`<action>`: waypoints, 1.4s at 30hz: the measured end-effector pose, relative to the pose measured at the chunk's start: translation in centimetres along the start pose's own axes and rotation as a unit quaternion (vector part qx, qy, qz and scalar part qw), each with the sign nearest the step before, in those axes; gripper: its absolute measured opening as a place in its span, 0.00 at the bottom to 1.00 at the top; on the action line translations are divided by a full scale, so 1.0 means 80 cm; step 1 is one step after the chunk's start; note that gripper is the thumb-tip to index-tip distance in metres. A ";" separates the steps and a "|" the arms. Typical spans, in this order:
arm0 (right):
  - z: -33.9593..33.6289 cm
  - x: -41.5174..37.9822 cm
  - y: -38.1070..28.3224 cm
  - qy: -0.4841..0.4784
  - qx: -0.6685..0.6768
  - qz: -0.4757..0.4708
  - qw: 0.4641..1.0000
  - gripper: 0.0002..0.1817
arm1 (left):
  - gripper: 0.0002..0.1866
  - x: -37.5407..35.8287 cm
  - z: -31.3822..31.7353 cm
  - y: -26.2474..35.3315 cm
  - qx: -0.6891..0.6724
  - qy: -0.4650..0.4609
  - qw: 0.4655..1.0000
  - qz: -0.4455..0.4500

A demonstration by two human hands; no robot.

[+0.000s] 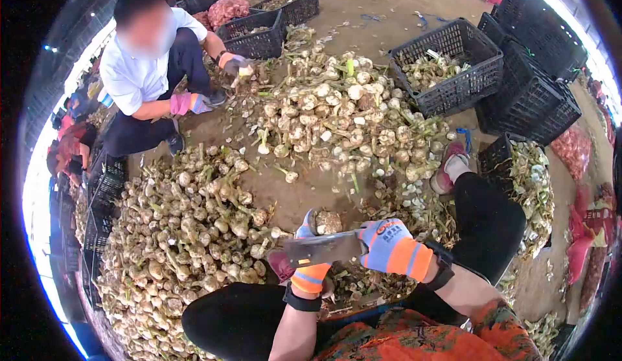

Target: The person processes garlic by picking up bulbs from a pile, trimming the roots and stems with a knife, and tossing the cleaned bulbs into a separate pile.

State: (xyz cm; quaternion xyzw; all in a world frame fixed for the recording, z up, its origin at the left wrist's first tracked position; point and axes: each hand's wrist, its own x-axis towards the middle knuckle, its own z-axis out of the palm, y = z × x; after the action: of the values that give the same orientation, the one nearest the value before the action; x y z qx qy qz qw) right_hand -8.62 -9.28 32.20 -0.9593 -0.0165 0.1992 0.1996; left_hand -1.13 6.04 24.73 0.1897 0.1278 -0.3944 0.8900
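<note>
My right hand [391,246], in a blue and orange glove, is wrapped round the handle end of a knife with a broad, dark blade [322,249]. The blade points left and passes in front of my left hand [311,275], hiding most of its palm. Fingers of the left glove are closed on a garlic bulb [329,222], which shows just above the blade. To the left lies a large heap of garlic bulbs with stems [188,225]. Another garlic pile [350,115] spreads ahead of me, with a few loose bulbs between the two.
A gloved co-worker [146,69] squats at the upper left, handling garlic. Black crates [453,69] with trimmings stand at the right, beside stacked crates [531,69]. A crate [497,157] heaped with peelings is by my right knee. Red mesh sacks [573,150] lie further right.
</note>
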 end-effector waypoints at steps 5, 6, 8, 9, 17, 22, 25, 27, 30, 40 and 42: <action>-0.006 0.014 -0.010 -0.024 -0.014 -0.003 1.000 0.18 | 0.15 0.011 -0.030 -0.003 0.076 0.016 0.996 0.037; -0.009 0.016 -0.014 -0.033 -0.020 0.004 0.999 0.19 | 0.16 0.012 -0.034 -0.003 0.213 0.009 0.971 0.106; -0.007 0.025 -0.012 -0.036 -0.016 0.005 0.999 0.19 | 0.14 0.016 -0.038 0.002 0.100 0.002 0.994 0.053; -0.001 0.031 -0.010 -0.041 -0.009 0.007 0.999 0.19 | 0.12 0.018 -0.044 0.003 -0.016 0.000 1.000 -0.001; 0.029 0.058 0.017 -0.084 0.005 0.012 0.996 0.20 | 0.09 0.010 -0.051 -0.008 0.039 0.046 0.995 0.075; 0.034 0.062 0.021 -0.101 0.009 0.017 0.995 0.22 | 0.09 0.014 -0.083 -0.012 0.067 0.047 0.991 0.104; 0.062 0.075 0.067 -0.067 -0.001 0.013 0.998 0.22 | 0.15 0.009 -0.011 -0.002 0.733 0.099 0.599 0.306; 0.082 0.094 0.123 0.115 0.167 0.209 0.957 0.19 | 0.20 0.003 -0.008 -0.010 0.637 0.116 0.707 0.286; 0.061 0.075 0.100 0.199 0.228 0.174 0.937 0.16 | 0.22 0.008 -0.017 0.004 0.706 0.118 0.628 0.306; 0.046 0.048 0.018 -0.013 0.046 -0.023 0.999 0.20 | 0.08 0.021 -0.065 -0.009 0.443 0.064 0.878 0.169; 0.044 0.050 0.017 -0.033 0.044 -0.012 0.998 0.20 | 0.08 0.019 -0.068 -0.011 0.446 0.043 0.879 0.164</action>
State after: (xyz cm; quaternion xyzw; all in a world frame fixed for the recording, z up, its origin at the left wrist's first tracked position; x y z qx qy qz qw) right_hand -6.34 -8.80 27.21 -0.9422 -0.0256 0.2293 0.2431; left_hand -1.22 6.87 19.04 0.6018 -0.0562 -0.2491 0.7567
